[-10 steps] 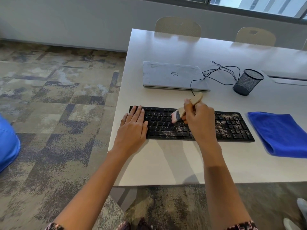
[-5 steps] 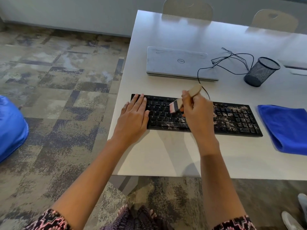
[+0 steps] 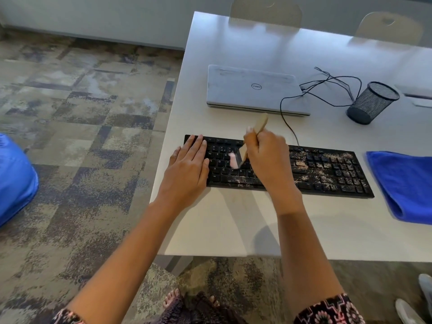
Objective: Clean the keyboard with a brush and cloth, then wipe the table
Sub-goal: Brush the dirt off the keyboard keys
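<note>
Dark sleeves (image 3: 327, 311), pink-white geometric print

Black keyboard (image 3: 327, 170), crumb-dusted at right, is being swept by tilted wooden brush (image 3: 260, 125); blue cloth (image 3: 406, 183) lying just right.

The right hand (image 3: 268, 160) is gripping a brush (image 3: 251, 141), its blurred pink bristles touching the dusty keyboard (image 3: 327, 169). The left hand (image 3: 187, 169) is lying flat on the keyboard's left end; a cloth (image 3: 402, 183) is lying right of it.

Brush (image 3: 243, 154) bristles blurred, cloth (image 3: 404, 183) cut off right
</note>
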### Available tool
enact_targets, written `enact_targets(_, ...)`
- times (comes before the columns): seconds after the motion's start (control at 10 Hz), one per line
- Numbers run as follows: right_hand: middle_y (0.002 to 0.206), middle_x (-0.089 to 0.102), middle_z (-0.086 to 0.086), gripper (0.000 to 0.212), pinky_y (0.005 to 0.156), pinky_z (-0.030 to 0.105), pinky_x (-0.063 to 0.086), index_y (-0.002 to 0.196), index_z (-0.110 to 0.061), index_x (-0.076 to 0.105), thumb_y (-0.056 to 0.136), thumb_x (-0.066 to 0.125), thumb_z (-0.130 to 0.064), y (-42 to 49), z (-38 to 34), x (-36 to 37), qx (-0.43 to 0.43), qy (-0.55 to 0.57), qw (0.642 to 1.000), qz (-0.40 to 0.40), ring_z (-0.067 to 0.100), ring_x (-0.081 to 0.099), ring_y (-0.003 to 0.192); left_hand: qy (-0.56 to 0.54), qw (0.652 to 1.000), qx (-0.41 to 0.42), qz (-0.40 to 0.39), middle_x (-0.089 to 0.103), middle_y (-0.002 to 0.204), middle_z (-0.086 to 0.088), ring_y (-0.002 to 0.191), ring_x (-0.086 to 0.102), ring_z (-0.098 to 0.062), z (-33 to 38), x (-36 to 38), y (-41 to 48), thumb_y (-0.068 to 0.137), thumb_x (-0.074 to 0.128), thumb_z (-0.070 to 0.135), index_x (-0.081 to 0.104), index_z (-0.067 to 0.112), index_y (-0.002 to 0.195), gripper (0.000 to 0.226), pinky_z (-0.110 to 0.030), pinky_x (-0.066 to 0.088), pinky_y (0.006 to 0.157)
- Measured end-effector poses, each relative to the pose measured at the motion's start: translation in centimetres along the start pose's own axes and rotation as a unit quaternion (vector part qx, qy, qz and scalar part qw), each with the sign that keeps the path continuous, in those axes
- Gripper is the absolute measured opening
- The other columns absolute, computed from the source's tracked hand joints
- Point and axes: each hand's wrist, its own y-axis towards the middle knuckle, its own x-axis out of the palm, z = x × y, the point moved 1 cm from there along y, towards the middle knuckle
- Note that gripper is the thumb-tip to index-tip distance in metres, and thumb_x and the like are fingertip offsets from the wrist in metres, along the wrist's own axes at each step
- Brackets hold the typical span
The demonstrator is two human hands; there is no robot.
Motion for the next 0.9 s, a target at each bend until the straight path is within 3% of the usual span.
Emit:
enact_targets(0.1, 0.053, 0.049, -0.004, 0.044, 0.044, 0.016, 0.037, 0.07, -0.011, 0.054, 0.108, 0.04, -0.029, 0.1, 0.2, -0.6, 0.004, 0.01, 1.0, 0.0, 0.007, 0.044, 0.043, -0.001, 1.0, 0.001, -0.001, 0.028, 0.158, -0.005, 0.149, 0.015, -0.017, 0.1, 0.0, 0.0, 0.1, 0.019, 0.036, 0.034, 0.008, 0.149, 0.059, -0.042, 0.015, 0.12)
enact_targets(0.2, 0.061, 0.061, 0.006, 0.046, 0.046, 0.026, 0.043, 0.077, -0.004, 0.061, 0.107, 0.043, -0.033, 0.4, 0.2, -0.4, -0.005, 0.054, 0.997, 0.055, 0.018, 0.058, 0.05, 0.001, 1.0, 0.003, 0.0, 0.028, 0.158, -0.005, 0.149, 0.015, -0.018, 0.1, 0.0, 0.1, 0.099, 0.019, 0.036, 0.034, 0.008, 0.149, 0.059, -0.042, 0.014, 0.12)
enact_targets(0.3, 0.063, 0.061, 0.005, 0.045, 0.046, 0.024, 0.044, 0.074, -0.006, 0.06, 0.107, 0.044, -0.034, 0.3, 0.0, 0.3, -0.01, 0.054, 0.997, 0.061, 0.015, 0.059, 0.051, -0.001, 1.0, 0.003, 0.002, 0.028, 0.158, -0.004, 0.149, 0.015, -0.017, 0.0, 0.0, 0.1, 0.099, 0.017, 0.037, 0.034, 0.008, 0.149, 0.061, -0.042, 0.015, 0.12)
enact_targets(0.4, 0.053, 0.048, -0.005, 0.045, 0.041, 0.017, 0.035, 0.064, -0.018, 0.047, 0.107, 0.043, -0.03, -0.1, 0.0, 0.7, -0.004, 0.041, 0.999, 0.031, 0.006, 0.048, 0.041, 0.0, 1.0, 0.005, 0.001, 0.028, 0.158, -0.005, 0.149, 0.015, -0.018, 0.1, 0.0, 0.1, 0.098, 0.014, 0.04, 0.034, 0.008, 0.149, 0.064, -0.043, 0.016, 0.121)
enact_targets(0.5, 0.051, 0.05, -0.002, 0.047, 0.041, 0.018, 0.033, 0.063, -0.017, 0.047, 0.108, 0.041, -0.029, -0.2, -0.1, 0.3, -0.002, 0.034, 0.999, -0.006, 0.007, 0.049, 0.041, 0.001, 1.0, 0.003, 0.001, 0.028, 0.158, -0.005, 0.149, 0.015, -0.018, 0.1, 0.0, 0.1, 0.097, 0.014, 0.04, 0.033, 0.008, 0.149, 0.064, -0.043, 0.015, 0.12)
enact_targets(0.6, 0.061, 0.063, 0.013, 0.048, 0.049, 0.043, 0.051, 0.072, -0.004, 0.058, 0.107, 0.042, -0.033, 0.2, -0.3, -0.4, 0.017, 0.067, 0.998, -0.001, 0.025, 0.062, 0.051, 0.001, 1.0, 0.004, 0.002, 0.028, 0.158, -0.006, 0.149, 0.015, -0.018, 0.1, 0.0, 0.1, 0.097, 0.013, 0.04, 0.033, 0.007, 0.149, 0.065, -0.042, 0.014, 0.12)
enact_targets(0.7, 0.065, 0.066, 0.013, 0.048, 0.053, 0.049, 0.055, 0.082, -0.001, 0.063, 0.106, 0.043, -0.037, 0.6, -0.4, -0.1, 0.037, 0.11, 0.992, 0.045, 0.025, 0.066, 0.054, 0.0, 1.0, 0.004, 0.0, 0.028, 0.158, -0.005, 0.149, 0.015, -0.018, 0.1, 0.1, 0.1, 0.096, 0.013, 0.04, 0.033, 0.008, 0.149, 0.065, -0.041, 0.014, 0.12)
enact_targets(0.9, 0.066, 0.067, 0.01, 0.049, 0.056, 0.049, 0.056, 0.084, -0.001, 0.065, 0.106, 0.043, -0.039, 0.2, -0.8, 1.5, 0.032, 0.068, 0.997, 0.029, 0.025, 0.067, 0.056, 0.0, 1.0, 0.003, 0.001, 0.027, 0.159, -0.004, 0.149, 0.013, -0.017, 0.1, 0.0, 0.1, 0.097, 0.012, 0.04, 0.033, 0.008, 0.15, 0.065, -0.04, 0.012, 0.119)
